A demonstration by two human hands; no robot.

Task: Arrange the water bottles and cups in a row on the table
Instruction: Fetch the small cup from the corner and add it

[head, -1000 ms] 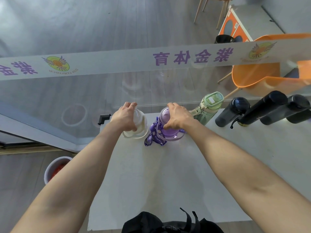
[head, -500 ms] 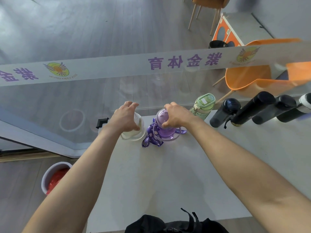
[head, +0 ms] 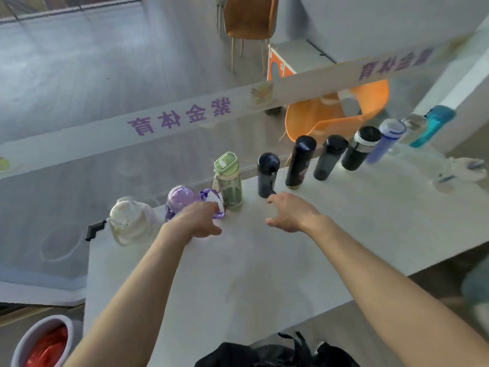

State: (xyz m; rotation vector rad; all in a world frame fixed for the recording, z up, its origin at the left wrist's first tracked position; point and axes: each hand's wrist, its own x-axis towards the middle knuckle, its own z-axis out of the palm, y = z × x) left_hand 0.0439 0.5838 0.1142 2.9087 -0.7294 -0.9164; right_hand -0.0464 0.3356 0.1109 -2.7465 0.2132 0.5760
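desk (head: pixel 264 274): pale top, row of bottles along its far edge, from 10 o'clock across to 2 o'clock.
clear bottle (head: pixel 129 221): row's left end, at the desk's 10 o'clock corner, upright, nothing touching it.
purple bottle (head: pixel 181 200): just right of the clear bottle, domed lid, purple strap (head: pixel 211 201) trailing toward 3 o'clock.
green bottle (head: pixel 227 178): next right, flip lid, upright, strap lies at its base.
dark bottles: short navy bottle (head: pixel 267 173), tall black bottle (head: pixel 300 161), black bottle (head: pixel 329 160), black flask with white band (head: pixel 360 148), all standing side by side toward 1 o'clock.
far end: blue-white bottle (head: pixel 386 139), a clear one behind it too blurred to read, teal bottle (head: pixel 434 125) at 2 o'clock.
left hand (head: pixel 197 219): palm down, loosely curled, empty, just in front of the purple bottle, over the strap; contact with the strap cannot be told.
right hand (head: pixel 291 213): fingers spread apart, empty, hovering low over the desk near the navy bottle's base, not gripping it.
black bag (head: pixel 264 353): at the desk's near edge, 6 o'clock.
bucket (head: pixel 42 340): on the floor at 8 o'clock, red inside.
orange chair (head: pixel 336 112): behind the row, at 1 o'clock.
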